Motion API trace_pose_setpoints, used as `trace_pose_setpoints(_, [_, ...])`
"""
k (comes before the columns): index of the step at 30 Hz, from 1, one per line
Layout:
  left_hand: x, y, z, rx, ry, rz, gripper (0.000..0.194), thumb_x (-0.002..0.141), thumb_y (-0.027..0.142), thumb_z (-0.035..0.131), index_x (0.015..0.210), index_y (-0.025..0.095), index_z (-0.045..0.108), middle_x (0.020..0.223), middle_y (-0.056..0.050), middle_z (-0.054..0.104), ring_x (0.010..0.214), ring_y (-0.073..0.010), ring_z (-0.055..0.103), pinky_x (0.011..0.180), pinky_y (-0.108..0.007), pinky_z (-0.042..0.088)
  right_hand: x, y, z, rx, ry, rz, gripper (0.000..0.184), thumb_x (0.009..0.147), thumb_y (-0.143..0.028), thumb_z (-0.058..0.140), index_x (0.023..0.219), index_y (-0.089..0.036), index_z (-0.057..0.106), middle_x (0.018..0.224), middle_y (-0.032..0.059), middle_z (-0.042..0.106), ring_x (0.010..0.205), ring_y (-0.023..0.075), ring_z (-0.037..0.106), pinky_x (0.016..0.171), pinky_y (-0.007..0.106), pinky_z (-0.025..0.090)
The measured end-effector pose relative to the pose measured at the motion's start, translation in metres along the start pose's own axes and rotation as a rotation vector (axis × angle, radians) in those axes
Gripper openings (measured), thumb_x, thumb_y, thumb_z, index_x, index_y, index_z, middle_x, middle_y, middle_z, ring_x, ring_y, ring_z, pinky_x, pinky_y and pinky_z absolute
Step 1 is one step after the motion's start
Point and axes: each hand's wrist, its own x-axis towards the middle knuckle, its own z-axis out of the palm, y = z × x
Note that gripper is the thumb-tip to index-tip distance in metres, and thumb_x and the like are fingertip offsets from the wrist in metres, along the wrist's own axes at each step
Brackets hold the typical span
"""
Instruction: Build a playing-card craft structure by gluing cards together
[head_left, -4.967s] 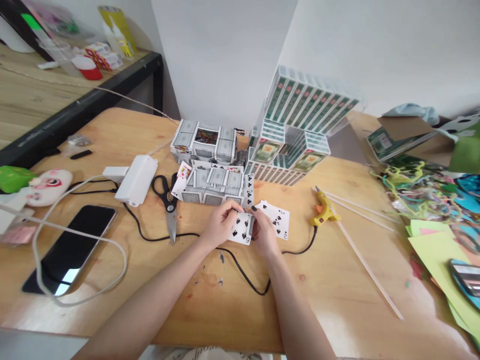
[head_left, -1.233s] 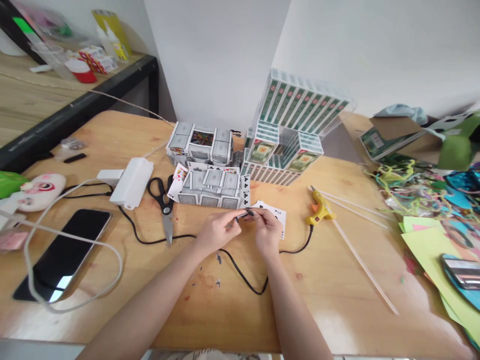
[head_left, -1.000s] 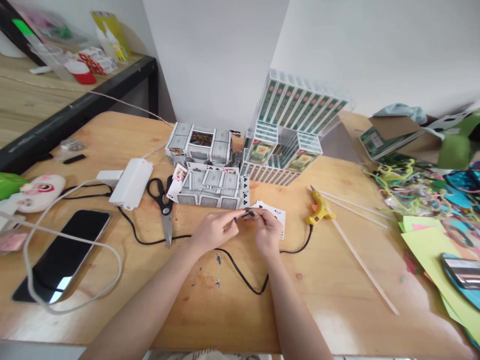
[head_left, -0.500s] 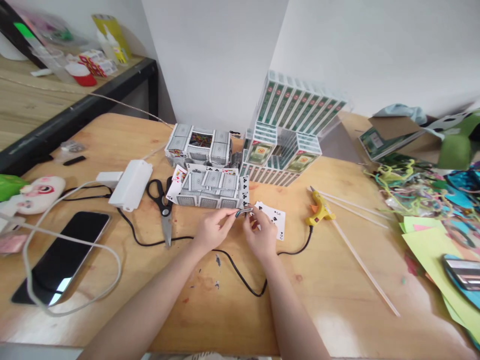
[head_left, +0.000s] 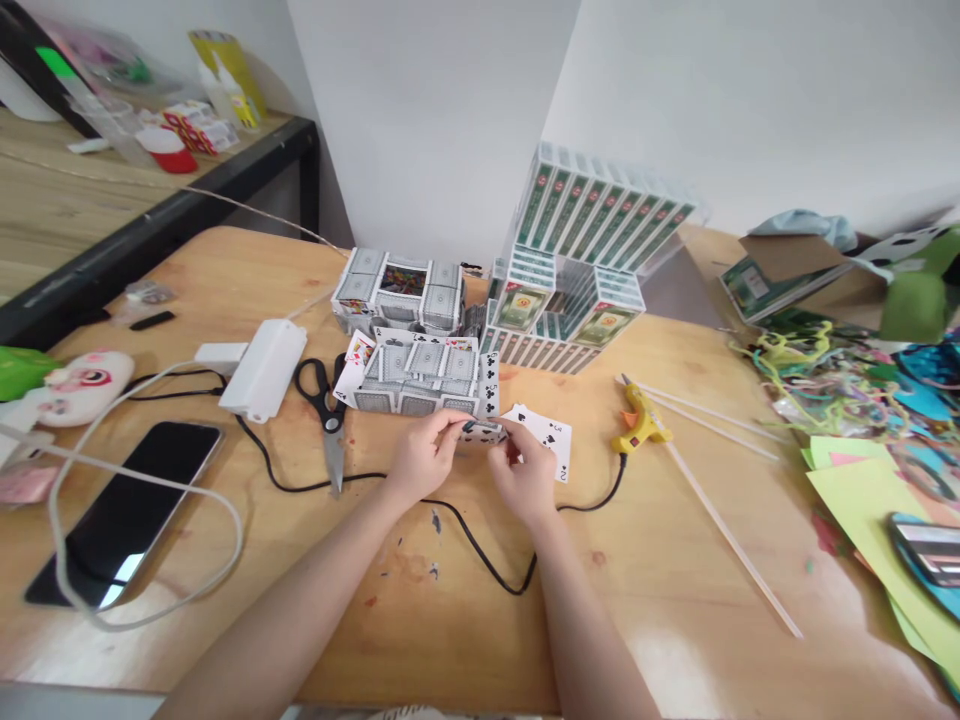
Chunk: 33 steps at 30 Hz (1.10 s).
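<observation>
Between my two hands a playing card (head_left: 482,432) is held level, its pips facing me. My left hand (head_left: 422,456) pinches the card's left end, and my right hand (head_left: 523,470) grips the right end with curled fingers. Just behind the card stands a low box built of playing cards (head_left: 420,375), grey backs outward, with some cards standing up along its sides. Loose playing cards (head_left: 553,440), spades showing, lie partly under my right hand. Farther back is a second card-covered box (head_left: 400,290) with an open top compartment.
Black scissors (head_left: 330,425) and a white adapter (head_left: 264,370) lie left, near a phone (head_left: 124,515). A yellow glue gun (head_left: 639,420) and glue sticks (head_left: 735,540) lie right; its black cord (head_left: 487,555) crosses below my hands. Stacked card packs (head_left: 600,210) rise behind.
The card between my hands has turned so that its pip side now shows toward me. My hands have moved slightly apart; the surrounding objects stay put.
</observation>
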Motion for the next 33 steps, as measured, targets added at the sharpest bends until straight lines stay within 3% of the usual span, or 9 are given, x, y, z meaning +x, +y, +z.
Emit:
trace_pose_setpoints(4, [0.001, 0.0007, -0.0019, 0.069, 0.003, 0.055, 0.016, 0.086, 0.018, 0.045, 0.09, 0.018, 0.061, 0.08, -0.002, 0.069, 0.07, -0.0121, 0.064, 0.063, -0.021, 0.05, 0.0005, -0.0032, -0.0026, 0.118, -0.032, 0.003, 0.031, 0.073, -0.018, 0.048, 0.1, -0.017, 0.063, 0.056, -0.0033, 0.056, 0.045, 0.0094, 0.046, 0.048, 0.022, 0.043])
trace_pose_setpoints(7, [0.0, 0.0022, -0.0024, 0.14, 0.004, 0.162, 0.016, 0.086, 0.016, 0.045, 0.091, 0.019, 0.061, 0.081, -0.003, 0.07, 0.073, -0.0136, 0.065, 0.068, -0.024, 0.05, 0.0007, -0.0044, -0.0016, 0.116, -0.009, -0.048, 0.026, 0.077, -0.024, 0.054, 0.101, -0.019, 0.063, 0.064, -0.0006, 0.062, 0.046, 0.0099, 0.048, 0.049, 0.023, 0.045])
trace_pose_setpoints(9, [-0.0011, 0.0031, -0.0022, 0.159, 0.028, 0.233, 0.017, 0.085, 0.014, 0.045, 0.092, 0.019, 0.06, 0.083, -0.003, 0.07, 0.076, -0.0138, 0.065, 0.07, -0.024, 0.05, 0.0013, -0.0044, -0.0011, 0.108, 0.028, -0.108, 0.019, 0.081, -0.026, 0.052, 0.094, -0.021, 0.065, 0.078, 0.0032, 0.068, 0.057, 0.0122, 0.057, 0.057, 0.026, 0.049])
trace_pose_setpoints(13, [-0.0023, 0.0034, -0.0017, 0.182, 0.071, 0.285, 0.019, 0.085, 0.012, 0.045, 0.094, 0.019, 0.06, 0.085, -0.004, 0.07, 0.08, -0.0142, 0.065, 0.074, -0.026, 0.051, 0.0015, -0.0025, -0.0005, 0.101, 0.046, -0.195, 0.022, 0.086, -0.024, 0.046, 0.093, -0.023, 0.067, 0.09, 0.0055, 0.07, 0.081, 0.0176, 0.065, 0.075, 0.031, 0.052])
trace_pose_setpoints(16, [-0.0025, 0.0024, -0.0018, 0.203, 0.086, 0.271, 0.02, 0.086, 0.012, 0.044, 0.094, 0.02, 0.061, 0.086, -0.004, 0.071, 0.08, -0.0142, 0.066, 0.074, -0.026, 0.052, -0.0002, -0.0003, 0.0013, 0.037, 0.027, -0.211, 0.025, 0.086, -0.023, 0.045, 0.098, -0.023, 0.067, 0.088, 0.006, 0.07, 0.075, 0.0172, 0.065, 0.071, 0.031, 0.053])
trace_pose_setpoints(22, [-0.0045, 0.0004, -0.0002, 0.229, 0.086, 0.241, 0.022, 0.086, 0.013, 0.043, 0.097, 0.021, 0.061, 0.088, -0.003, 0.072, 0.08, -0.0133, 0.067, 0.075, -0.024, 0.053, -0.0029, 0.0019, 0.005, -0.059, 0.04, -0.153, 0.027, 0.082, -0.023, 0.044, 0.094, -0.022, 0.069, 0.062, 0.0014, 0.064, 0.053, 0.0127, 0.057, 0.056, 0.024, 0.048])
trace_pose_setpoints(33, [-0.0061, -0.0019, 0.0014, 0.247, 0.078, 0.256, 0.023, 0.086, 0.013, 0.042, 0.097, 0.021, 0.061, 0.086, -0.002, 0.072, 0.076, -0.0134, 0.067, 0.072, -0.024, 0.053, -0.0032, -0.0022, 0.0013, 0.076, -0.029, -0.007, 0.031, 0.076, -0.015, 0.042, 0.097, -0.021, 0.064, 0.07, 0.0004, 0.069, 0.062, 0.0146, 0.063, 0.063, 0.026, 0.051])
